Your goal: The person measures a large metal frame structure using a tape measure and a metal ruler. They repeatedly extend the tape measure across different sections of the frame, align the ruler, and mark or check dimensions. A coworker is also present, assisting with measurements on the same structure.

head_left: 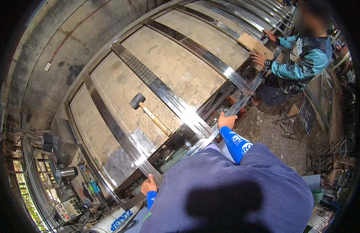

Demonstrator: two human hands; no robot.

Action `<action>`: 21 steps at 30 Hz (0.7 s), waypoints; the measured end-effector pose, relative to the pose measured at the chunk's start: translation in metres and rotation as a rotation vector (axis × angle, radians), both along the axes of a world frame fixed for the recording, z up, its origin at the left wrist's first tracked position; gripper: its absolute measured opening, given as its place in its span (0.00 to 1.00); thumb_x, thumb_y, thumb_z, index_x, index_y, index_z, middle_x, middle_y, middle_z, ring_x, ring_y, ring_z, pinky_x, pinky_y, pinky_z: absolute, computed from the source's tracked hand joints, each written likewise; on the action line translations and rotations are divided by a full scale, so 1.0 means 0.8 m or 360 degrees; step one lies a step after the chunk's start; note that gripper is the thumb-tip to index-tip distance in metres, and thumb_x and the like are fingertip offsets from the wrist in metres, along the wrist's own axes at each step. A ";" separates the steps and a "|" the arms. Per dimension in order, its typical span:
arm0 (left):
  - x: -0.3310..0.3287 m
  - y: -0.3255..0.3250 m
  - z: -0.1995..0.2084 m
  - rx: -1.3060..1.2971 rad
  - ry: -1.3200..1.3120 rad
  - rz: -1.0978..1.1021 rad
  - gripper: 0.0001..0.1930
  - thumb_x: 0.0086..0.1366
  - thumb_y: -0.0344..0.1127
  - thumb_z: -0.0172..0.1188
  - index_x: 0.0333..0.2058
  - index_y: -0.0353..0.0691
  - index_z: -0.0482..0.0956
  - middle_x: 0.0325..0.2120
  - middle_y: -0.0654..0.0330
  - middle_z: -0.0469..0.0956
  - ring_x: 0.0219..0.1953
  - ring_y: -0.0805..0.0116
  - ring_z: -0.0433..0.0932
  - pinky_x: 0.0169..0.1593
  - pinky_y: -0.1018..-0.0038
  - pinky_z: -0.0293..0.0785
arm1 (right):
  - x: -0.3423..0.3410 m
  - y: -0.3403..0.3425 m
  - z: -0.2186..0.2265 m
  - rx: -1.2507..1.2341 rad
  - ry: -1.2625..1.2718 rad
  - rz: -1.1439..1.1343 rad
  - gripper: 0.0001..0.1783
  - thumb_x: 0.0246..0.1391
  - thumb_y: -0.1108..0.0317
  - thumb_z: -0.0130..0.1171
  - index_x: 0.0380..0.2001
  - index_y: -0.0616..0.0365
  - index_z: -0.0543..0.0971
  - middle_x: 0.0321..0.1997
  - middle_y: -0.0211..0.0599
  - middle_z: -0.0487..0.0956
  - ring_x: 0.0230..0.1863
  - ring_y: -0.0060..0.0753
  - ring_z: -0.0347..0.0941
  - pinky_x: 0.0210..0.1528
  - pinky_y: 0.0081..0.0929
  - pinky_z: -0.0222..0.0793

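1. From where I stand, the big ladder-like frame of shiny silver metal bars [160, 88] lies across the broad, scuffed, tan surface [172, 62], running from the lower middle of the view to the upper right.

2. The worker's bare right hand [227, 120], below a blue printed sleeve, is just right of centre, its fingers wrapped over the frame's near rail.

3. The bare left hand [149, 185], at lower centre, sits against the near end of a crossbar with its fingers curled in; I can't tell whether they close round the metal.

4. I'd judge the step in hand to be steadying or lining up the frame, with the body leaning close to its near edge.

5. Within one bay, left of centre, lies a black-headed mallet with a pale wooden handle [150, 114], out of both hands; a dull grey metal sheet [123, 161] lies below it.

6. At upper right, a co-worker in teal sleeves [314, 62] has one hand on a brown cardboard piece [255, 44].

7. To my eye, the next move calls for even pressure from both hands, keeping the rail square, and perhaps the mallet if a joint needs a tap.
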State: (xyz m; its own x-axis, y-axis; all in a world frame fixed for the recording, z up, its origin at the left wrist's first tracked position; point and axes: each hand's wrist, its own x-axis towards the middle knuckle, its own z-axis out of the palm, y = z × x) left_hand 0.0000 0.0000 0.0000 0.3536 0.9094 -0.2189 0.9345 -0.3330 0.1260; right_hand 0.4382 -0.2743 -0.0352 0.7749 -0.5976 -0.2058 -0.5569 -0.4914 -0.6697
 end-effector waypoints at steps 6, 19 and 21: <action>0.001 0.001 -0.008 0.0096 -0.0041 -0.0020 0.36 0.69 0.67 0.49 0.24 0.38 0.87 0.26 0.42 0.83 0.33 0.38 0.82 0.40 0.47 0.75 | 0.003 0.002 0.006 -0.0035 -0.0025 0.0014 0.41 0.51 0.53 0.69 0.52 0.77 0.63 0.47 0.75 0.79 0.52 0.70 0.78 0.57 0.51 0.72; -0.007 0.005 -0.013 -0.0007 0.0061 0.0006 0.38 0.70 0.69 0.45 0.27 0.39 0.88 0.28 0.41 0.84 0.34 0.38 0.83 0.41 0.46 0.75 | -0.004 0.002 0.008 -0.0069 -0.0027 0.0062 0.40 0.52 0.52 0.70 0.51 0.74 0.61 0.47 0.74 0.79 0.50 0.71 0.78 0.55 0.54 0.74; -0.003 0.005 -0.011 -0.0040 0.0083 0.0040 0.38 0.70 0.70 0.44 0.28 0.40 0.88 0.29 0.42 0.84 0.35 0.38 0.83 0.42 0.46 0.75 | -0.001 0.003 0.009 -0.0045 -0.0030 0.0052 0.39 0.52 0.52 0.70 0.50 0.72 0.61 0.47 0.73 0.79 0.50 0.71 0.78 0.55 0.55 0.73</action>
